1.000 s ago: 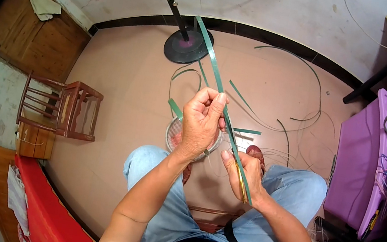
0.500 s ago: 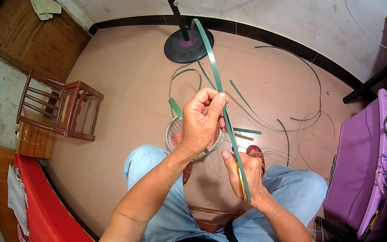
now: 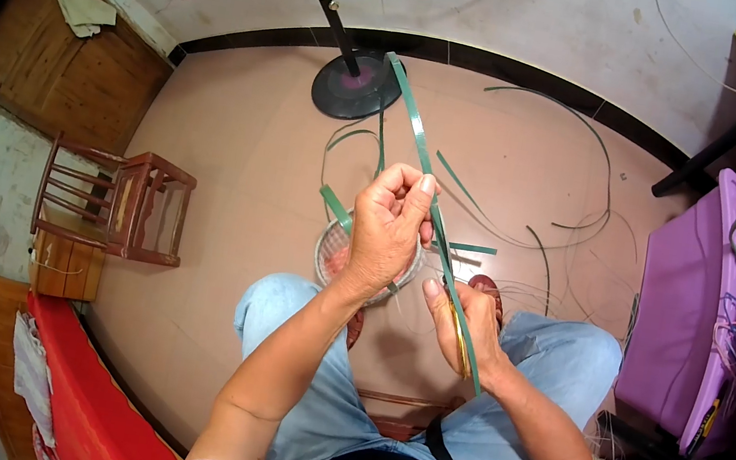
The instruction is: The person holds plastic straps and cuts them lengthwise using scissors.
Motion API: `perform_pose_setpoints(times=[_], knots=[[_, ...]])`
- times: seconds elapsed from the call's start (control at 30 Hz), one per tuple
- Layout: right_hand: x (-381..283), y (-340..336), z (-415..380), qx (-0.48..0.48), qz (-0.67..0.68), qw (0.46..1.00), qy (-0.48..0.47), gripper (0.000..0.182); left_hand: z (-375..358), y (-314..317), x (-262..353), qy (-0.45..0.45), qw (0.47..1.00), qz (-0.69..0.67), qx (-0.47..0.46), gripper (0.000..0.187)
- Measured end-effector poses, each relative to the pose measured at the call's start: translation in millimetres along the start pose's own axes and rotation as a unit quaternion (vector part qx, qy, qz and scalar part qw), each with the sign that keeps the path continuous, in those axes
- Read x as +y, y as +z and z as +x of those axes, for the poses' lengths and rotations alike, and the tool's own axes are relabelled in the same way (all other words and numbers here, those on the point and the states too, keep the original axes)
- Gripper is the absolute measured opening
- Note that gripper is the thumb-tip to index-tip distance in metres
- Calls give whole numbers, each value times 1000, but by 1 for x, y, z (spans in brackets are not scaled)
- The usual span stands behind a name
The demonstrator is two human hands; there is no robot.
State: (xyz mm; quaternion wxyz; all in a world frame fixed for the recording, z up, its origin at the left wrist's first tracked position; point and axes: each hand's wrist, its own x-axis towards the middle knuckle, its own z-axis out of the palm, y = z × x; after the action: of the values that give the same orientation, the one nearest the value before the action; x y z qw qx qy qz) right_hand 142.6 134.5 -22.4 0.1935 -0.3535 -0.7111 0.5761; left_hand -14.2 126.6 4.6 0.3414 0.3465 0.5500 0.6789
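Observation:
A long green strip (image 3: pixel 416 121) runs from above the fan-like stand's base down to my lap, its top end curled over. My left hand (image 3: pixel 390 224) is closed and pinches the strip between thumb and fingers. Lower down, my right hand (image 3: pixel 468 326) is wrapped round a yellow-handled tool (image 3: pixel 460 339), seemingly scissors; the strip passes over it and its lower end hangs past the wrist. The tool's blades are mostly hidden. Behind my left hand stands a round mesh basket (image 3: pixel 326 257) with something reddish inside, between my feet.
More green strips (image 3: pixel 456 181) and thin strands lie on the floor. A stand with a round black base (image 3: pixel 331 96) is near the wall. A wooden chair (image 3: pixel 143 206) stands at the left, with a red cloth (image 3: pixel 87 388) below. A purple bin (image 3: pixel 676 305) is at the right.
The strip's curled top end has shifted right and slightly down, and its lower end reaches a little further down. My left hand has moved slightly right.

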Motion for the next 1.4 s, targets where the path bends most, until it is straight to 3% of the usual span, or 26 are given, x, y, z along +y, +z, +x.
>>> perform_pose_setpoints(times=[0.7, 0.9, 1.4], knots=[[12, 9, -2, 47, -33, 997, -45, 46, -1, -2, -2, 21, 1000, -4, -3, 22], [7, 8, -4, 43, -23, 998, -46, 45, 9, -9, 5, 6, 997, -72, -18, 23], [4, 4, -1, 22, -5, 1000, -4, 48, 1, 0, 1, 10, 1000, -3, 3, 22]])
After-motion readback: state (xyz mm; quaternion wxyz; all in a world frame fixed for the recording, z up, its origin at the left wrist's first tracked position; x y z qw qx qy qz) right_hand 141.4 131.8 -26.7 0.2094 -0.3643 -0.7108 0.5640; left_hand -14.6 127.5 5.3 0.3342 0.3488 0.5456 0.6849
